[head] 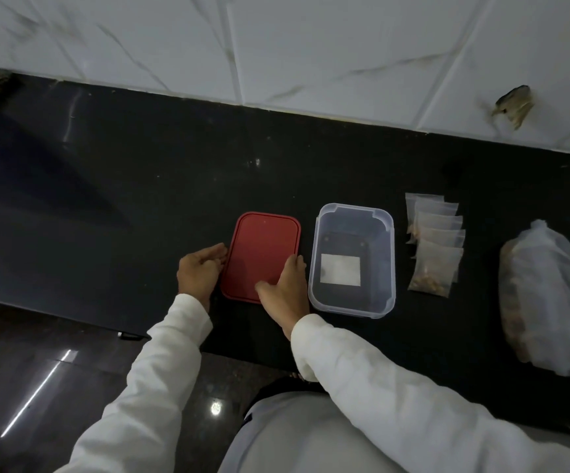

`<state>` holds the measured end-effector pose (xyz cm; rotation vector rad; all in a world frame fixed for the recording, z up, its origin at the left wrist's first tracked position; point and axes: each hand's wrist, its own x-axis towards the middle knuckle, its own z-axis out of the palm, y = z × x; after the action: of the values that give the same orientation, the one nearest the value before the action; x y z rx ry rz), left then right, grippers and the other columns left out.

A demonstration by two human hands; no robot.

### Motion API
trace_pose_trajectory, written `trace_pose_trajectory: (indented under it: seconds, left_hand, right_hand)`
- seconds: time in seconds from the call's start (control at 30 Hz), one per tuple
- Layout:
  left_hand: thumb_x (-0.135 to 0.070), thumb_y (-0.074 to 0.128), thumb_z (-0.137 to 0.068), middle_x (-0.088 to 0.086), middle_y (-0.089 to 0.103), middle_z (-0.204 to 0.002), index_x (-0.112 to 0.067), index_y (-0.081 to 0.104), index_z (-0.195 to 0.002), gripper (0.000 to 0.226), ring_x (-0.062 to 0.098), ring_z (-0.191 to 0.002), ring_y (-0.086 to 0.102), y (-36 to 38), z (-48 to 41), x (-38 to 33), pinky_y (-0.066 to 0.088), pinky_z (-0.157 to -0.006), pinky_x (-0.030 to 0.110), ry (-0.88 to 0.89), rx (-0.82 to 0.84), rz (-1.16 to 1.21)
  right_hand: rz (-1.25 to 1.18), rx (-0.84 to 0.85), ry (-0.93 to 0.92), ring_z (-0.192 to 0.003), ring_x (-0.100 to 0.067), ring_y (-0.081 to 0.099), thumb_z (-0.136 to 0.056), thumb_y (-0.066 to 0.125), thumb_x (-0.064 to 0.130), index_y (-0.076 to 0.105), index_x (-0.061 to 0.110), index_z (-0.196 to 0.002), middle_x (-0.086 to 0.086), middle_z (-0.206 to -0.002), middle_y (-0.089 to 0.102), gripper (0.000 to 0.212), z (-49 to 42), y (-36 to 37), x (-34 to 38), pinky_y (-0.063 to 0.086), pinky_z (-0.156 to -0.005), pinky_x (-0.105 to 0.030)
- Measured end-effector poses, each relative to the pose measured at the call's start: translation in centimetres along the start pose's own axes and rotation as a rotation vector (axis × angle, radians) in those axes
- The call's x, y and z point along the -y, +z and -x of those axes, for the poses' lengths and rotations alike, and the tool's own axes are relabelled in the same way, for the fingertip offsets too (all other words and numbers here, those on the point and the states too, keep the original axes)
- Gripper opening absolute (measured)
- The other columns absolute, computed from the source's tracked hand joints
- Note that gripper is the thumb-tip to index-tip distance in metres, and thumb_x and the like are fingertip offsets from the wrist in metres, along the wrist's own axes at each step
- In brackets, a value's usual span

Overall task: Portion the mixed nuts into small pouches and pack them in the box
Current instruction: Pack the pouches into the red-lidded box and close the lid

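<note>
Closest in, both white sleeves reach onto the black counter. The left hand has its fingers curled against the left edge of the red lid, hooked on it as far as I can tell. The right hand lies flat on the lid's near right corner, fingers mostly straight and thumb out.

Off to the right, by the counter's near edge, is the big bag of mixed nuts. Just right of the lid, the clear box stands open with no pouches inside. Past it, the filled pouches lie in an overlapping row running toward the tiled wall.

So I'd say portioning looks done and it's packing time. My tip: leave the lid flat where it is, clear of the box. Then take the pouches one at a time by the sealed top and lay them flat in the box so the lid closes without squashing anything.
</note>
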<state>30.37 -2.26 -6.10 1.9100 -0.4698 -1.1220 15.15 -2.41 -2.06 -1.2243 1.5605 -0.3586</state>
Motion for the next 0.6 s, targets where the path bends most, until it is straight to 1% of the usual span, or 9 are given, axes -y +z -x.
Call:
trace_pose_trajectory:
  seconds: [0.1, 0.13, 0.2, 0.27, 0.4, 0.5, 0.6]
  left_hand:
    - [0.013, 0.043, -0.095, 0.008, 0.070, -0.120, -0.001, 0.064, -0.128, 0.042, 0.018, -0.116, 0.066, -0.1, 1.1, -0.8, 0.051, -0.104, 0.032, 0.027, -0.023, 0.102]
    - [0.012, 0.043, -0.096, 0.008, 0.070, -0.122, -0.001, 0.063, -0.130, 0.042, 0.017, -0.114, 0.066, -0.1, 1.7, -1.3, 0.051, -0.103, 0.031, 0.043, -0.022, 0.141]
    - [0.010, 0.044, -0.099, 0.007, 0.070, -0.122, -0.003, 0.062, -0.132, 0.040, 0.014, -0.112, 0.067, 0.0, 3.2, -2.6, 0.052, -0.098, 0.028, 0.063, 0.016, 0.225]
    - [0.006, 0.047, -0.100, 0.006, 0.072, -0.120, -0.006, 0.063, -0.131, 0.037, 0.014, -0.110, 0.069, 0.4, 4.9, -4.0, 0.054, -0.095, 0.027, 0.084, 0.059, 0.281]
    - [0.001, 0.052, -0.101, 0.004, 0.075, -0.118, -0.012, 0.067, -0.126, 0.032, 0.014, -0.111, 0.070, 2.7, 8.7, -6.4, 0.054, -0.097, 0.031, 0.154, 0.140, 0.345]
    - [-0.002, 0.052, -0.101, 0.003, 0.075, -0.117, -0.011, 0.067, -0.126, 0.030, 0.013, -0.111, 0.070, 5.4, 11.7, -7.8, 0.054, -0.095, 0.029, 0.201, 0.240, 0.369]
    - [-0.002, 0.054, -0.100, 0.005, 0.075, -0.116, -0.010, 0.067, -0.123, 0.028, 0.017, -0.111, 0.071, 8.9, 14.7, -8.5, 0.056, -0.091, 0.029, 0.240, 0.341, 0.366]
  right_hand:
    - [-0.052, 0.014, 0.007, -0.148, -0.024, 0.014, -0.085, 0.058, 0.015, 0.012, 0.009, -0.152, -0.003, -0.161, 0.006, 0.081, 0.5, -0.5, 0.5, 0.024, -0.118, -0.041]
    - [-0.075, 0.037, 0.001, -0.148, -0.024, 0.012, -0.086, 0.057, 0.014, 0.010, 0.011, -0.153, -0.002, -0.161, 0.005, 0.081, 0.9, -0.6, 0.8, 0.022, -0.119, -0.042]
    - [-0.122, 0.104, -0.001, -0.149, -0.020, 0.002, -0.091, 0.054, 0.011, -0.001, 0.016, -0.155, 0.002, -0.162, -0.004, 0.085, 1.8, -1.1, 1.5, 0.015, -0.121, -0.040]
    - [-0.196, 0.145, -0.017, -0.149, -0.017, 0.004, -0.092, 0.052, 0.010, -0.003, 0.021, -0.155, 0.004, -0.163, -0.004, 0.085, 3.0, -2.0, 2.3, 0.015, -0.121, -0.039]
    - [-0.311, 0.145, -0.060, -0.146, -0.015, 0.019, -0.089, 0.053, 0.005, 0.010, 0.031, -0.154, 0.005, -0.161, 0.014, 0.082, 5.5, -5.5, 3.2, 0.025, -0.118, -0.040]
    - [-0.428, 0.116, -0.113, -0.142, -0.008, 0.030, -0.087, 0.056, 0.000, 0.023, 0.032, -0.152, 0.006, -0.156, 0.029, 0.079, 7.3, -9.9, 2.6, 0.032, -0.111, -0.028]
    - [-0.468, 0.001, -0.202, -0.130, -0.001, 0.045, -0.089, 0.059, 0.004, 0.040, 0.034, -0.143, 0.015, -0.143, 0.047, 0.065, 9.0, -14.8, 0.7, 0.042, -0.096, -0.019]
